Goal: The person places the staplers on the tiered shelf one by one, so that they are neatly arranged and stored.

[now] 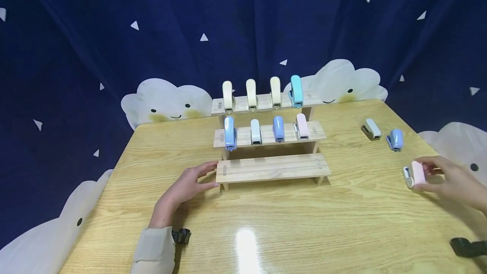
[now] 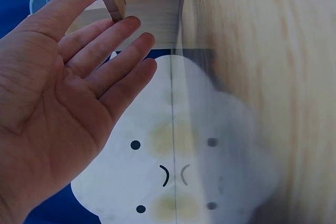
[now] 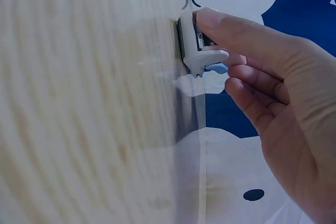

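Note:
A pale pink and white stapler [image 1: 419, 173] sits on the table at the right; my right hand [image 1: 450, 177] pinches it between thumb and fingers. In the right wrist view, the thumb lies on the white stapler body [image 3: 190, 40]. At the left end of the wooden shelf's bottom tier [image 1: 274, 168], my left hand [image 1: 189, 185] holds its fingers spread and nearly straight, fingertips right at the edge. The left wrist view shows that left palm [image 2: 63, 93] with nothing in it. Beyond the right hand stand a blue stapler [image 1: 397, 138] and a white and dark stapler [image 1: 373, 129].
Three tiers make up the shelf. Cream staplers [image 1: 251, 93] and a turquoise stapler [image 1: 296, 90] stand on the top tier. The middle tier bears blue staplers [image 1: 230, 132], a white stapler [image 1: 255, 131] and a pink stapler [image 1: 302, 126]. A dark blue curtain [image 1: 243, 24] hangs behind the table.

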Tool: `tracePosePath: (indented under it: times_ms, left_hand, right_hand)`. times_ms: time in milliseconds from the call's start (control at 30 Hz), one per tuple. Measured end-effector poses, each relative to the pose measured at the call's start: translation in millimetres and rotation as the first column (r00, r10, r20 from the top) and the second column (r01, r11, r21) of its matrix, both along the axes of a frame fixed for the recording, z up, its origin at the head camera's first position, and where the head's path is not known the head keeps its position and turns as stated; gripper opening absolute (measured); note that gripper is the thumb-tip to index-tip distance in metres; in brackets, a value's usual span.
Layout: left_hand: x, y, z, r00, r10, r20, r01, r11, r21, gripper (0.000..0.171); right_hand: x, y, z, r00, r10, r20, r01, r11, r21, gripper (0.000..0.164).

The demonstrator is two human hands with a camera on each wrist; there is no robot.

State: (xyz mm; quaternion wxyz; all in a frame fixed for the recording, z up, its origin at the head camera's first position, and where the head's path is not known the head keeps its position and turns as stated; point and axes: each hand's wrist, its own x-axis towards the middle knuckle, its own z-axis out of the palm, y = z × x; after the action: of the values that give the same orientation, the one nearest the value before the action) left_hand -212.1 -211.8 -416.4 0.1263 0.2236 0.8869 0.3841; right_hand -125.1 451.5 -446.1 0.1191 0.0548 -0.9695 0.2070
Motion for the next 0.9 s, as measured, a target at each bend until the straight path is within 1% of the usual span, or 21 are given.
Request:
tracePosePath:
  times_ms: [167,333,533,633,700,767,900]
  left_hand:
    - [0.9,-1,1.1,1.0,-0.005,0.0,0.005,1.0,0.011,0.068]
    - [1.4,-1,0.6,1.0,0.001,0.005,-0.001,1.0,0.008,0.07]
    - [0.8,-2,-0.4,1.0,0.005,0.005,-0.005,1.0,0.007,0.07]
    - [0.5,-2,-0.1,1.0,0.005,0.004,-0.005,1.0,0.006,0.07]
    - [0.4,-1,0.2,1.0,0.003,0.002,-0.003,1.0,0.002,0.07]
    - [0.2,-1,0.6,1.0,0.002,-0.001,-0.002,1.0,-0.001,0.07]
    - [0.4,0,1.2,1.0,-0.003,-0.002,0.003,1.0,-0.006,0.07]
  right_hand:
    - [-0.6,-5,3.1,1.0,-0.016,-0.026,0.016,1.0,-0.012,0.076]
    - [-1.9,-14,9.4,0.998,-0.012,-0.068,0.01,0.999,-0.039,0.074]
    - [-4.7,-31,18.2,0.99,0.025,-0.14,-0.037,0.996,-0.086,0.071]
    - [-8.1,-45,23.6,0.975,0.075,-0.208,-0.096,0.991,-0.096,0.072]
    - [-11.6,-56,27.1,0.957,0.12,-0.264,-0.147,0.985,-0.085,0.076]
    - [-14.9,-67,30.7,0.934,0.163,-0.318,-0.192,0.979,-0.064,0.08]
    - [-19.3,-88,38.7,0.902,0.226,-0.368,-0.261,0.964,-0.047,0.083]
